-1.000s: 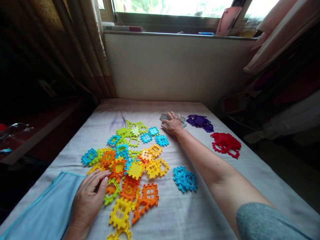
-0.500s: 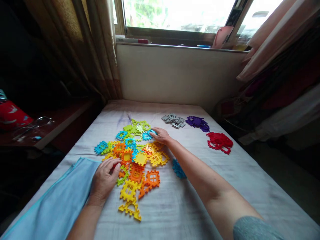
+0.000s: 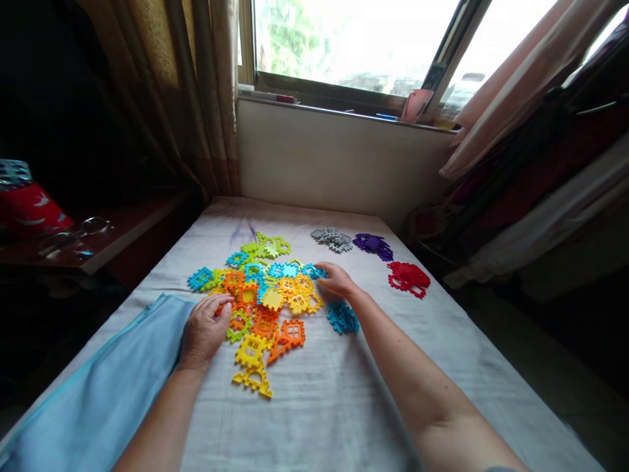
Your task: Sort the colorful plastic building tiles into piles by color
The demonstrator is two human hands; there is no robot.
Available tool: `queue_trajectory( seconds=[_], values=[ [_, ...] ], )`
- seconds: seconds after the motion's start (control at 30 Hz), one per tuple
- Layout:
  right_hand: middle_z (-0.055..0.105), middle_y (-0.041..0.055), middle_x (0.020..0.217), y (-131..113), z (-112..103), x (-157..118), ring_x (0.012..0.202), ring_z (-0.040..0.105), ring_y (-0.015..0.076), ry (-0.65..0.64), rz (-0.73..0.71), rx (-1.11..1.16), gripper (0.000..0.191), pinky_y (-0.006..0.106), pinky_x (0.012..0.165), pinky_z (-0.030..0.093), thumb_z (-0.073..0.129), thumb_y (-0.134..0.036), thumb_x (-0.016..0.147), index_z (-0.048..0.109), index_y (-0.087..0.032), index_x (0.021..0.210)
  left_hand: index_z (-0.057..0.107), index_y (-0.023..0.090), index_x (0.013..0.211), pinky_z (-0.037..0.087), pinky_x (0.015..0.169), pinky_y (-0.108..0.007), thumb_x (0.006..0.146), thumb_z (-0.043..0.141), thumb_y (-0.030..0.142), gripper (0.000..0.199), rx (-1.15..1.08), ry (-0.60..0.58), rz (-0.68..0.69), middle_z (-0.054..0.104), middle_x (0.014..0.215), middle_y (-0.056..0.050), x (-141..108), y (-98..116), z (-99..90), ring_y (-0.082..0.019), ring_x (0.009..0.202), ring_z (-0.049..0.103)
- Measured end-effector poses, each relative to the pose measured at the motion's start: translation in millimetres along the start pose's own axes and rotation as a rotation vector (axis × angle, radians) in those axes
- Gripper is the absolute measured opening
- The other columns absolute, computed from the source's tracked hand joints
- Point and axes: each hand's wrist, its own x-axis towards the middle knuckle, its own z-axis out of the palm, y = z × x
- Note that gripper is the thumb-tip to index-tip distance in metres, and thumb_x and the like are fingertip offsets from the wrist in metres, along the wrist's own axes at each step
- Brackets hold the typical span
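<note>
My right hand (image 3: 337, 280) pinches a light blue interlocking toy tile (image 3: 313, 271) at the right side of a mixed pile. Beside that tile, other light blue tiles (image 3: 284, 270) lie over the yellow tiles (image 3: 297, 295). My left hand (image 3: 209, 328) rests at the pile's left edge with loosely bent fingers, thumb apart, against the orange tiles (image 3: 246, 295). Lime green tiles (image 3: 268, 246) form the far end of the pile; a yellow arched piece (image 3: 255, 379) lies at the near end. Just below my right hand is a small darker blue heap (image 3: 343, 317).
Separate heaps of grey tiles (image 3: 331, 238), purple tiles (image 3: 373, 246) and red tiles (image 3: 409, 279) lie toward the back right of the sheet-covered surface (image 3: 314, 406). A light blue cloth (image 3: 113, 380) spreads under my left forearm. Glasses (image 3: 78, 236) sit on a side table.
My right hand has moved right with the light blue tile, away from the lime green tiles and nearer the darker blue heap. My left hand stays by the pile. The camera view has shifted slightly.
</note>
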Motion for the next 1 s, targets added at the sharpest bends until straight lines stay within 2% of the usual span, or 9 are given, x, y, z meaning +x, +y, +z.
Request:
queue_trajectory(
  seconds=[0.23,0.37,0.47,0.6,0.67,0.83,0.9,1.0],
  values=[
    [0.065,0.0097,0.129,0.9,-3.4,-10.4,0.120,0.060,0.0250,0.040,0.121,-0.105,0.048,0.034,0.104,0.046,0.065,-0.024,0.080,0.066,-0.023,0.128,0.071,0.022,0.086,0.053,0.095,-0.035,0.086,0.046,0.040,0.031,-0.008,-0.043,-0.044,0.077,0.095,-0.006,1.5,-0.8,-0.9,-0.022,0.094,0.070],
    [0.066,0.0087,0.126,14.3,-6.9,-17.4,0.111,0.064,0.0223,0.058,0.211,-0.106,0.052,0.031,0.098,0.049,0.066,-0.026,0.079,0.064,-0.024,0.131,0.071,0.022,0.086,0.053,0.094,-0.035,0.084,0.046,0.041,0.032,-0.007,-0.049,-0.060,0.077,0.095,-0.006,2.8,0.3,-1.5,-0.022,0.094,0.070],
    [0.067,0.0102,0.125,25.4,-11.8,-25.6,0.110,0.066,0.0241,0.071,0.261,-0.093,0.051,0.032,0.095,0.051,0.066,-0.024,0.078,0.066,-0.022,0.128,0.071,0.023,0.085,0.054,0.093,-0.034,0.084,0.046,0.041,0.031,-0.007,-0.063,-0.066,0.077,0.094,-0.005,3.8,2.1,-3.3,-0.022,0.093,0.071],
    [0.071,0.0084,0.117,36.0,-21.8,-38.4,0.100,0.069,0.0234,0.066,0.287,-0.033,0.045,0.032,0.090,0.053,0.068,-0.023,0.075,0.070,-0.022,0.120,0.072,0.023,0.085,0.054,0.092,-0.034,0.083,0.046,0.042,0.031,-0.006,-0.084,-0.069,0.077,0.093,-0.005,5.2,4.2,-6.1,-0.022,0.091,0.071],
    [0.073,0.0080,0.111,38.1,-26.7,-46.2,0.094,0.071,0.0215,0.059,0.286,0.024,0.047,0.031,0.085,0.055,0.069,-0.023,0.075,0.068,-0.020,0.122,0.072,0.024,0.084,0.054,0.091,-0.034,0.082,0.046,0.042,0.031,-0.010,-0.082,-0.069,0.077,0.093,-0.005,5.5,4.2,-6.4,-0.023,0.091,0.071],
    [0.073,0.0087,0.113,36.1,-30.0,-81.8,0.088,0.071,0.0179,0.072,0.246,0.167,0.050,0.029,0.077,0.058,0.064,-0.027,0.082,0.062,-0.020,0.131,0.072,0.024,0.084,0.054,0.090,-0.034,0.081,0.045,0.042,0.032,-0.020,-0.061,-0.084,0.077,0.093,-0.005,4.7,2.0,-4.5,-0.023,0.091,0.071],
    [0.072,0.0090,0.114,34.2,-28.0,-101.4,0.091,0.070,0.0193,0.087,0.228,0.190,0.050,0.032,0.080,0.058,0.066,-0.026,0.079,0.063,-0.020,0.129,0.072,0.023,0.085,0.054,0.089,-0.034,0.081,0.045,0.043,0.033,-0.016,-0.059,-0.095,0.077,0.093,-0.005,4.2,1.3,-4.1,-0.023,0.091,0.071],
    [0.069,0.0100,0.119,28.9,-25.1,-126.6,0.103,0.067,0.0223,0.101,0.151,0.169,0.048,0.036,0.093,0.054,0.066,-0.027,0.078,0.066,-0.021,0.125,0.072,0.023,0.086,0.055,0.088,-0.034,0.081,0.045,0.043,0.034,-0.011,-0.066,-0.100,0.077,0.094,-0.006,3.6,0.8,-4.0,-0.024,0.090,0.071]
  ],
)
